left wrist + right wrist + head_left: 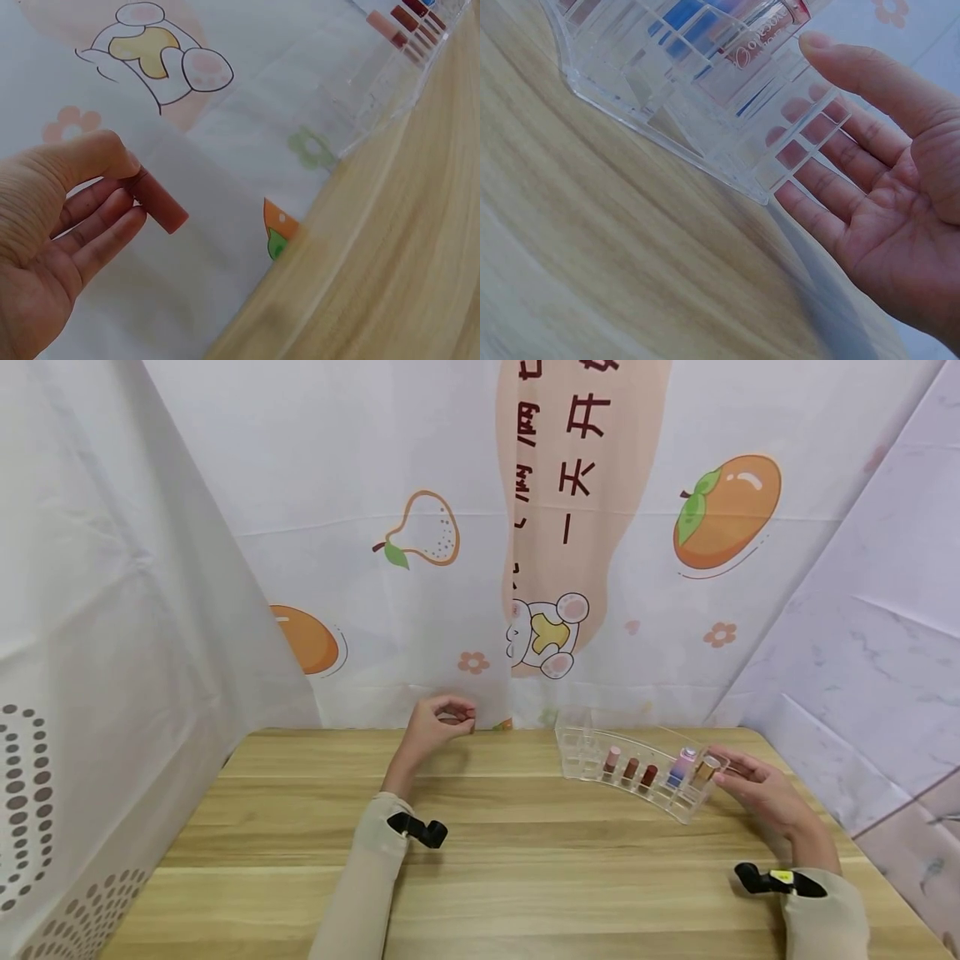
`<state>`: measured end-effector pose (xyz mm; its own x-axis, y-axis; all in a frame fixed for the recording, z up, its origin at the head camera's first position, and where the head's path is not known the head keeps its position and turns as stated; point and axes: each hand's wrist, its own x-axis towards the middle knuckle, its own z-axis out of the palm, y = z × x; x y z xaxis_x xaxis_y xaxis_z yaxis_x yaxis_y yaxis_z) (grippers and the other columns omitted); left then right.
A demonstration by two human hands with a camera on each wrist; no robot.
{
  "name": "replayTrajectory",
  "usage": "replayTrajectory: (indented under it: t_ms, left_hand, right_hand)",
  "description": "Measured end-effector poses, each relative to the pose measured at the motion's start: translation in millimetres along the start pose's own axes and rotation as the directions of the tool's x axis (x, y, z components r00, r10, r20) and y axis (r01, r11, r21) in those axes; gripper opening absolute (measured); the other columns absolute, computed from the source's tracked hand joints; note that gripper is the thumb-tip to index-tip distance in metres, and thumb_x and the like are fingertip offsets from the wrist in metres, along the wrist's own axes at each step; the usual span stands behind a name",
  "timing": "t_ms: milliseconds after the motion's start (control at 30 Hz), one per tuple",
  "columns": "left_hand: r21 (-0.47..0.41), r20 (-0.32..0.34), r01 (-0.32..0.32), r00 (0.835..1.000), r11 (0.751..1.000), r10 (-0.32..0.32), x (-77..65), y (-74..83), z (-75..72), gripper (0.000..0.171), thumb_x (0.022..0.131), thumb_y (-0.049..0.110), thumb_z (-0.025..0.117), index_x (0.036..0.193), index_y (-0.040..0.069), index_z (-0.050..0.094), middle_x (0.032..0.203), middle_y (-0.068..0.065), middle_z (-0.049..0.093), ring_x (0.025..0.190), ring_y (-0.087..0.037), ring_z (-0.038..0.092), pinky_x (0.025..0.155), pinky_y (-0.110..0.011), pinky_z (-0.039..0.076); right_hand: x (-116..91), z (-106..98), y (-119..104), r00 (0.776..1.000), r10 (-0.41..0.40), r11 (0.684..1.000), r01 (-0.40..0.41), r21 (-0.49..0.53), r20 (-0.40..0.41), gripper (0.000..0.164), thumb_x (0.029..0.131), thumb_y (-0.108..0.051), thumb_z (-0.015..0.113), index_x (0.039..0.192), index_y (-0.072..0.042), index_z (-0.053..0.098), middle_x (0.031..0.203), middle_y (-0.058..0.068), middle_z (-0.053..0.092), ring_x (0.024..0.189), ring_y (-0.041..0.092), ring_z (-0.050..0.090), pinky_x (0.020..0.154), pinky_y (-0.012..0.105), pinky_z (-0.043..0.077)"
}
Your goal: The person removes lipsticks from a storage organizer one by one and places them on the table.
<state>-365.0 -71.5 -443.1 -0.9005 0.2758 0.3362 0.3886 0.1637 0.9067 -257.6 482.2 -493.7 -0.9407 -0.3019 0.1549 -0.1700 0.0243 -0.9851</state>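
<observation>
My left hand (442,720) is raised near the table's back edge. Between thumb and fingers it pinches a reddish-brown lipstick tube (163,204), tilted, its lower end sticking out past the fingertips. To the right, my right hand (765,787) holds the end of a clear curved lipstick organizer (577,764). In the right wrist view its fingers (836,161) lie behind the clear end wall, and the thumb is at the upper corner. Inside stand a pink-topped lipstick (612,757), two darker lipsticks, a pink-and-blue tube (681,768) and a gold-capped tube (707,768).
The wooden table (555,877) runs up to a white printed curtain (360,610) hanging along its back edge. More cloth hangs at the left and right sides. The organizer's left compartments (573,752) show no lipsticks.
</observation>
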Motion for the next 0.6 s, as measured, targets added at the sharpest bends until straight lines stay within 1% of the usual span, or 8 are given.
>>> replayTrajectory:
  t_ms: [167,300,467,533,600]
  left_hand:
    - [0.005,-0.014,0.002,1.0,1.0,-0.002,-2.5,-8.8,-0.6,0.021,0.087,0.0,0.077,0.107,-0.005,0.074,0.101,-0.019,0.075,0.086,-0.013,0.069,0.081,-0.024,0.06]
    - [-0.001,-0.021,0.009,1.0,1.0,-0.009,-3.5,-15.0,-1.9,0.022,0.087,0.001,0.077,0.108,-0.006,0.074,0.102,-0.02,0.074,0.087,-0.015,0.069,0.081,-0.023,0.06]
    - [-0.013,-0.032,0.013,0.999,1.0,-0.014,-2.6,-18.7,-4.8,0.024,0.088,0.001,0.077,0.109,-0.007,0.073,0.104,-0.023,0.073,0.091,-0.023,0.068,0.08,-0.02,0.059]
    - [-0.011,-0.034,0.011,0.999,1.0,-0.011,-2.4,-19.6,-5.9,0.025,0.088,0.002,0.077,0.11,-0.008,0.072,0.105,-0.025,0.073,0.092,-0.023,0.068,0.08,-0.02,0.059]
    - [-0.014,-0.036,0.011,0.999,1.0,-0.011,-2.4,-20.5,-6.8,0.026,0.088,0.003,0.077,0.111,-0.008,0.072,0.106,-0.025,0.072,0.091,-0.021,0.068,0.081,-0.02,0.059]
  right_hand:
    - [0,0,0,1.0,0.002,1.0,-0.002,0.003,-0.001,0.052,0.103,0.011,0.044,0.146,-0.016,0.055,0.125,-0.013,0.07,0.112,-0.002,0.065,0.092,0.014,0.053]
    - [-1,1,0,1.0,0.001,1.0,-0.001,-0.019,-0.018,0.051,0.103,0.01,0.045,0.146,-0.015,0.054,0.124,-0.014,0.07,0.11,-0.002,0.065,0.092,0.013,0.052]
    - [0,2,1,1.0,-0.016,1.0,0.015,-0.022,-0.026,0.051,0.102,0.011,0.046,0.147,-0.012,0.053,0.125,-0.014,0.069,0.11,-0.003,0.064,0.092,0.012,0.052]
    - [1,2,1,0.999,-0.022,1.0,0.022,-0.011,-0.025,0.051,0.102,0.011,0.045,0.147,-0.012,0.054,0.126,-0.015,0.07,0.111,-0.003,0.064,0.092,0.012,0.052]
    - [1,2,1,0.999,-0.025,1.0,0.025,-0.008,-0.026,0.051,0.102,0.012,0.045,0.147,-0.012,0.054,0.126,-0.015,0.07,0.112,-0.003,0.065,0.093,0.012,0.052]
